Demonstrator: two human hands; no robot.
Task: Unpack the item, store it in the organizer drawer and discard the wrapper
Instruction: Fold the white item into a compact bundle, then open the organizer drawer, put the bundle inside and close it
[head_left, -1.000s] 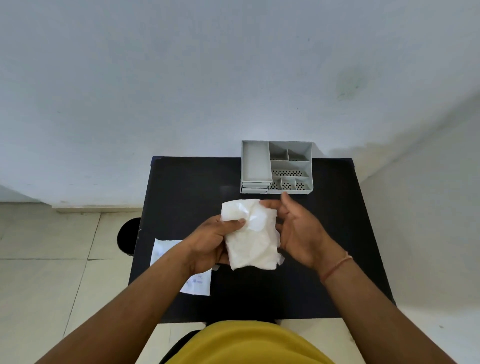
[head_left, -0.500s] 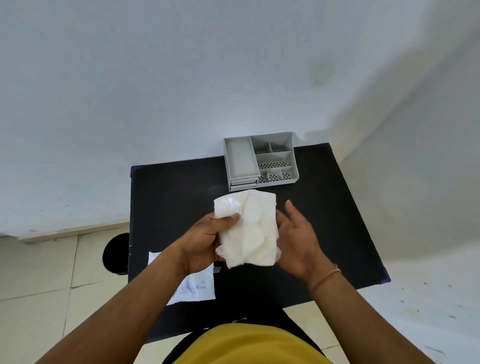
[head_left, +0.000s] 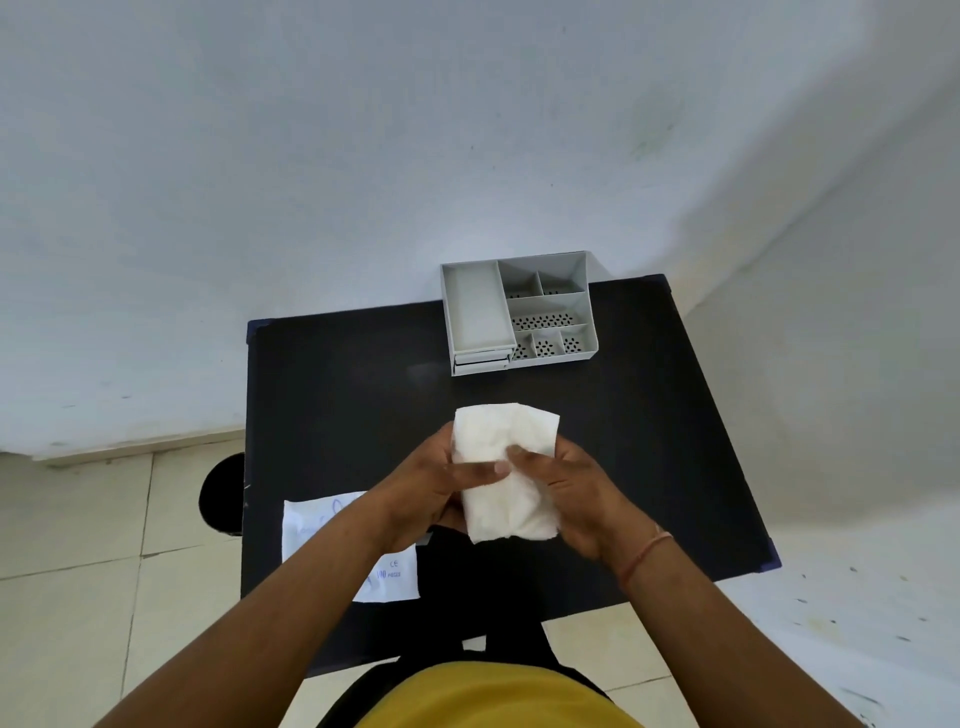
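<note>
White soft wad (head_left: 505, 470), cotton or gauze by the look, held above black table (head_left: 332, 395), both hands on it. Left hand (head_left: 434, 486) wrapped round left edge, thumb across the front face, fingers curled behind; closed firmly on wad. Right hand (head_left: 576, 496) cupping right side, thumb pressed on front near the left thumb tip, remaining fingers tucked under and mostly hidden; closed on wad too. Wad tilted, top corner toward far edge, lower end toward the body. Can't tell whether any film still covers it. Flat white wrapper (head_left: 387, 571) with blue print lying on table near left edge, partly hidden under left forearm; "CE" and "100 pieces" readable. Grey organizer (head_left: 517, 312) at far side of table against white wall (head_left: 363, 156), well apart from hands: long tray section on left, small drawers (head_left: 480, 362) stacked below it, drawer fronts flush, perforated compartments on right. Round black bin (head_left: 223, 493) on tiled floor just beside table's left edge. Thin cord bracelet (head_left: 644, 556) on right wrist. Yellow shirt (head_left: 493, 696) at bottom of view.
</note>
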